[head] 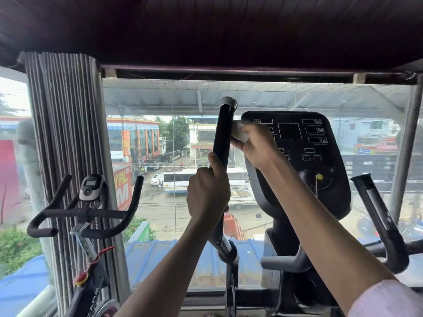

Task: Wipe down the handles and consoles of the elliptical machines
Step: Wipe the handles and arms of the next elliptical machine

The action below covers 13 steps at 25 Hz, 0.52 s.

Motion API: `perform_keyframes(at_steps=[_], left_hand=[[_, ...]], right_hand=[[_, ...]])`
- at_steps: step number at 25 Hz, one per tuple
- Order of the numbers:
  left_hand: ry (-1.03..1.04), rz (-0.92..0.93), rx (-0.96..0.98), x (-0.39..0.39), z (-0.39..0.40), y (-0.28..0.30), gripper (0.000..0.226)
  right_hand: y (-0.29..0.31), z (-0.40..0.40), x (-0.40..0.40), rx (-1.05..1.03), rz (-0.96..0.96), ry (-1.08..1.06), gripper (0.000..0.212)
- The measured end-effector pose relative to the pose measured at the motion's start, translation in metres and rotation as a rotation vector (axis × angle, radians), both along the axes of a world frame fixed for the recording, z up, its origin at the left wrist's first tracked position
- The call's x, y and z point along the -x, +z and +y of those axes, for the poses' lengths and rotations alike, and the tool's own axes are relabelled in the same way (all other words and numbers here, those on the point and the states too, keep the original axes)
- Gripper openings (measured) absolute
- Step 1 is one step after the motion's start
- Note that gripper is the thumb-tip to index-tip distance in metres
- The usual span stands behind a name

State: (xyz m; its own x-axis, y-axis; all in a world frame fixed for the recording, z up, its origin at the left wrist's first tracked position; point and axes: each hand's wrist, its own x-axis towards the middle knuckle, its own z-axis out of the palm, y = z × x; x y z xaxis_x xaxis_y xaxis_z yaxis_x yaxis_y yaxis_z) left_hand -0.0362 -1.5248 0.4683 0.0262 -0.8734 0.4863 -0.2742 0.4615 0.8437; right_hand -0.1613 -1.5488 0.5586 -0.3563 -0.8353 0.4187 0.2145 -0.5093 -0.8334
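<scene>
Two bare forearms reach up from the bottom edge, a pale pink rolled sleeve [386, 296] on the right one. Left hand [207, 193] is wrapped tight round the tall black foam-covered elliptical handle [223, 138], gripping it about midway up. Right hand [256, 145] is higher — it pinches a small white folded cloth [239, 131] and presses it against the handle's right side, near the chrome-capped top. Just behind that hand stands the black elliptical console [304, 143] with its blank display windows. Off to the left — a black spin bike handlebar [80, 213] beside a striped grey curtain [66, 124].
</scene>
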Motion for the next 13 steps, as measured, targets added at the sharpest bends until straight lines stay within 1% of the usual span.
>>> perform_keyframes(at_steps=[2, 3, 5, 7, 9, 11, 13], left_hand=[[0.008, 0.000, 0.005, 0.000, 0.001, 0.000, 0.084], [0.012, -0.001, 0.008, -0.001, 0.000, 0.000, 0.082], [0.005, -0.007, 0.013, -0.002, 0.002, 0.001, 0.078], [-0.005, -0.006, 0.013, -0.002, 0.003, 0.001, 0.082], [-0.002, 0.000, 0.006, -0.002, 0.003, 0.001, 0.085], [-0.002, 0.002, 0.005, -0.002, 0.002, 0.000, 0.084], [-0.001, 0.011, 0.002, -0.001, 0.002, 0.000, 0.082]], right_hand=[[0.013, -0.002, -0.002, 0.006, -0.006, -0.039, 0.024], [0.018, -0.004, -0.006, -0.007, -0.021, -0.010, 0.026], [0.019, -0.005, -0.010, -0.070, -0.023, 0.062, 0.035], [0.009, 0.001, -0.008, -0.120, 0.031, 0.093, 0.037], [-0.001, 0.010, 0.000, -0.127, 0.078, 0.126, 0.036], [0.001, 0.015, 0.004, -0.094, 0.088, 0.076, 0.029], [0.010, 0.010, 0.006, -0.080, 0.068, -0.008, 0.030]])
